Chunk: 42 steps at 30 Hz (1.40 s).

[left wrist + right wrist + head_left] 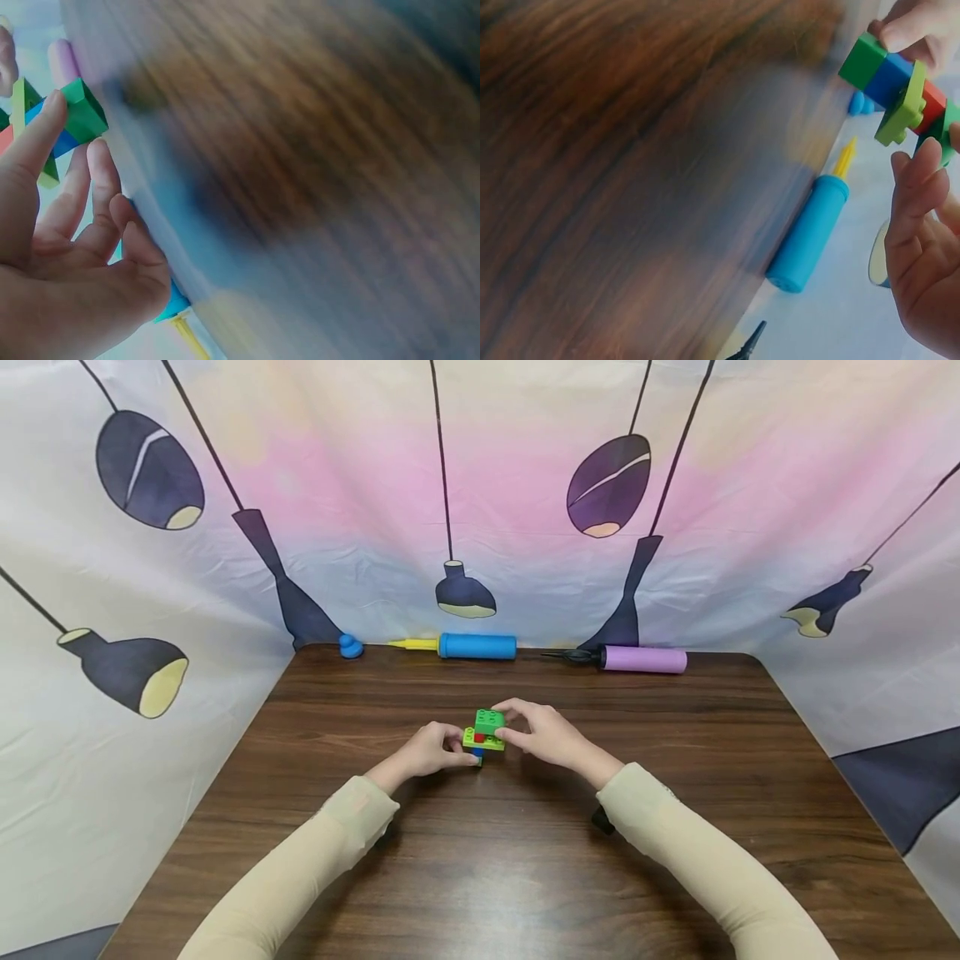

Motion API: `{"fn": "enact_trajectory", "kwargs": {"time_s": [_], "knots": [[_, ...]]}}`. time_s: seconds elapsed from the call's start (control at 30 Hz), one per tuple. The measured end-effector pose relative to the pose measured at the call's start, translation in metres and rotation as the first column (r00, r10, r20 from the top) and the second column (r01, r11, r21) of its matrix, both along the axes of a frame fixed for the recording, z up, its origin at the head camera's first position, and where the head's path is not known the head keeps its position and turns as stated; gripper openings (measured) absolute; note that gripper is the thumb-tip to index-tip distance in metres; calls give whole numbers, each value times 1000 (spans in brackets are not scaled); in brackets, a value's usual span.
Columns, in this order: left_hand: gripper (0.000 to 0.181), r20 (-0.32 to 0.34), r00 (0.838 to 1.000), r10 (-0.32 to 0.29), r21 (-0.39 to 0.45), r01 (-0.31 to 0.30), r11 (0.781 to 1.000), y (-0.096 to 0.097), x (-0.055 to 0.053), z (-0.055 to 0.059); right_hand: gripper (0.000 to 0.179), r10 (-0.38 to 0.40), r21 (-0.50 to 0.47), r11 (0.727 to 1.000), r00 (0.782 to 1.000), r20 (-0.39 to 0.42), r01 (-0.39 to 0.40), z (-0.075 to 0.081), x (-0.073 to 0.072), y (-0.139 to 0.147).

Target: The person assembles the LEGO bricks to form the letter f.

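A small stack of toy building bricks is held between both hands, above the brown table. From bottom to top it has a dark green brick, a blue brick, a wider lime-green brick, a red brick and a green brick. My left hand pinches the lower end, its thumb by the blue and dark green bricks. My right hand grips the top green brick from the right, thumb in front and fingers behind.
Along the table's back edge lie a small blue knob-like thing, a blue hand pump with a yellow nozzle and a purple hand pump with a black nozzle. A printed cloth hangs right behind them.
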<state>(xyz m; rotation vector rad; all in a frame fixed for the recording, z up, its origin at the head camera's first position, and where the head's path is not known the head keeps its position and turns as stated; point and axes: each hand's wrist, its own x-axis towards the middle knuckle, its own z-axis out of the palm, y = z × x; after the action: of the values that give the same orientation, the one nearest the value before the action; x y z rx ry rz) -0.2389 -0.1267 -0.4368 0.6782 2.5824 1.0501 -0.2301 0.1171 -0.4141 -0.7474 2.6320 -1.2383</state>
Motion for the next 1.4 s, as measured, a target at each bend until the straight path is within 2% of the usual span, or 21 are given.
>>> {"fn": "enact_trajectory", "kwargs": {"time_s": [0.23, 0.53, 0.73, 0.97, 1.13, 1.23, 1.3, 1.4], "knots": [[25, 29, 999, -24, 72, 22, 997, 7, 7, 10, 40, -38, -40, 998, 999, 33, 40, 8, 3, 14], [39, 60, 996, 65, 172, -74, 982, 22, 20, 20, 42, -92, -55, 994, 995, 30, 94, 17, 2, 29], [42, 102, 992, 73, 233, -95, 968, 32, 26, 25, 43, -127, -85, 988, 992, 20, 129, 21, 5, 36], [46, 190, 978, 85, 314, -143, 939, 40, 30, 28, 45, -177, -114, 977, 984, 36, 180, 28, 8, 44], [47, 266, 963, 38, 360, -136, 923, 44, 30, 31, 46, -216, -116, 968, 973, 76, 224, 32, 9, 50], [46, 304, 953, -4, 390, -120, 913, 47, 33, 38, 47, -229, -130, 962, 969, 89, 240, 35, 10, 53], [45, 308, 951, -17, 405, -115, 907, 49, 39, 47, 47, -236, -136, 959, 967, 90, 247, 37, 11, 54], [40, 278, 960, -13, 423, -111, 899, 53, 47, 57, 48, -242, -139, 958, 966, 89, 252, 39, 13, 56]]}}
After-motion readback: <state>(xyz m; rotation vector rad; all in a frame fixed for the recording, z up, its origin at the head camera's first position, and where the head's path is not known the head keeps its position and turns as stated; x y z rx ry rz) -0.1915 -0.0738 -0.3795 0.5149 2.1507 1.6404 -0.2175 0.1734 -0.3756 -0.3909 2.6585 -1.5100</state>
